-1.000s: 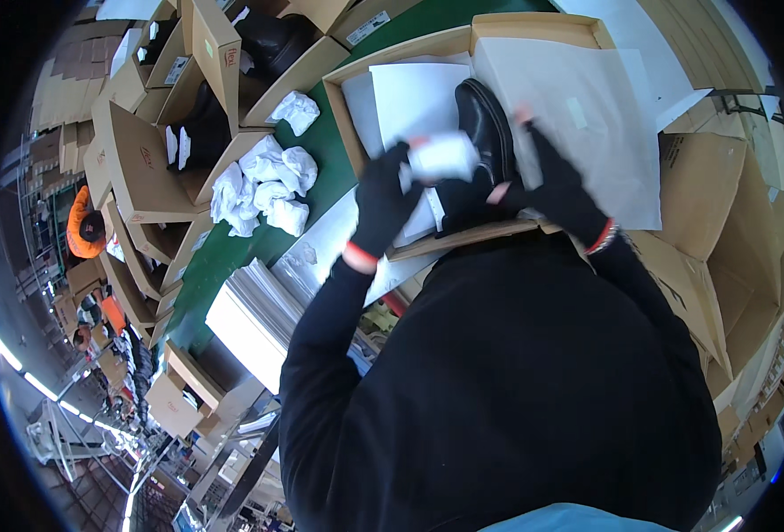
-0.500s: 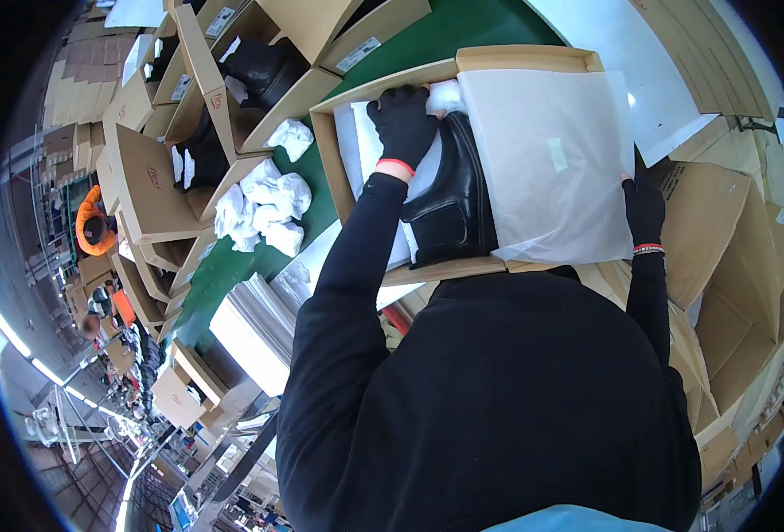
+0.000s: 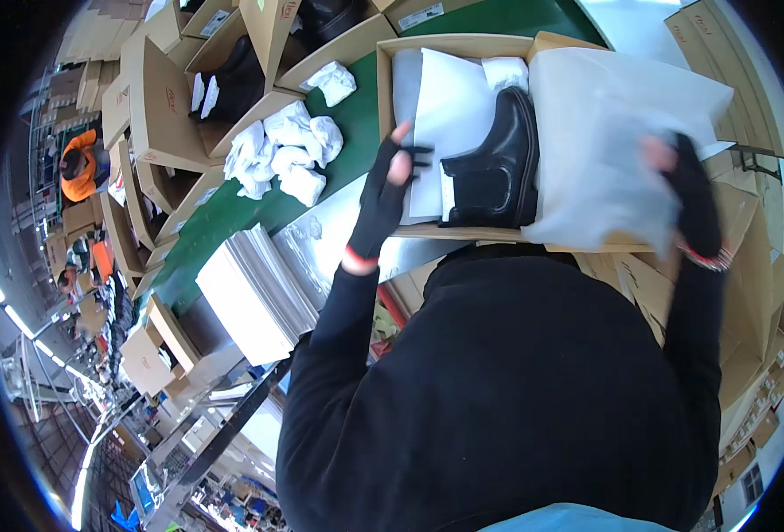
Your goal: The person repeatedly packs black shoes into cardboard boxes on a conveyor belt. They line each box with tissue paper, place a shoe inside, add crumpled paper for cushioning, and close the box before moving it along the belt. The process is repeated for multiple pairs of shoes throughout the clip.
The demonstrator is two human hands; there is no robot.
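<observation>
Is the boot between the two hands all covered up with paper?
No: the black boot lies bare in the open box, with the thin white sheet spread to its right.

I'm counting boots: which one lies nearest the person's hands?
The black boot between the left hand and right hand; the other visible boots sit in boxes farther left.

A green worktop [image 3: 201, 239] runs diagonally across the upper left, meeting a pale, shiny metal surface [image 3: 339, 211] at its near side. Beyond, at far left, a deep hall bends with the lens; bright white strip lights [image 3: 80, 496] line up beside dark, gridded panelling [image 3: 42, 457]. A dark metal rail [image 3: 223, 439] slants at lower left. At lower right stands a pale wall [image 3: 777, 457] with a small dark panel [image 3: 752, 483], possibly a window.
</observation>
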